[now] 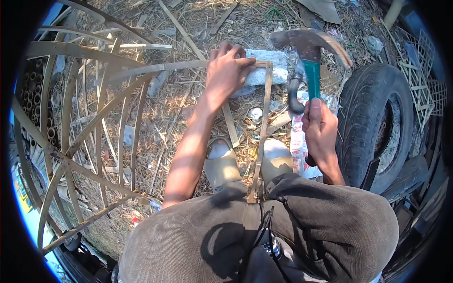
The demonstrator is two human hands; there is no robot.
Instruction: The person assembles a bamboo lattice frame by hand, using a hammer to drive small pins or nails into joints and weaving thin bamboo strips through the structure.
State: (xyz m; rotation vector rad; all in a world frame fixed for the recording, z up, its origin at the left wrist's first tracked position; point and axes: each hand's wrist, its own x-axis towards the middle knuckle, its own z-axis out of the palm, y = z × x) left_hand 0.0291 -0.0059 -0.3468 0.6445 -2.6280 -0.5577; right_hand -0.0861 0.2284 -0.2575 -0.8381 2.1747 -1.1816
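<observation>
My left hand [229,70] presses a flat bamboo strip [181,65] down on a pale stone block [269,78], fingers bent over it. At the block, this strip's end meets a second bamboo strip [265,111], forming a corner just right of my fingertips. The second strip runs back toward me between my feet. My right hand [322,125] grips a claw hammer by its green handle [312,78]. The hammer's brown metal head is raised right of the corner, apart from it. Any nail at the joint is too small to make out.
A frame of curved bamboo strips [71,151] fills the left side, with cut bamboo tubes [35,96] behind it. An old tyre [351,118] stands at right. A dark curved pipe-like piece [295,96] and a printed sheet [298,148] lie near the hammer. Straw litters the ground.
</observation>
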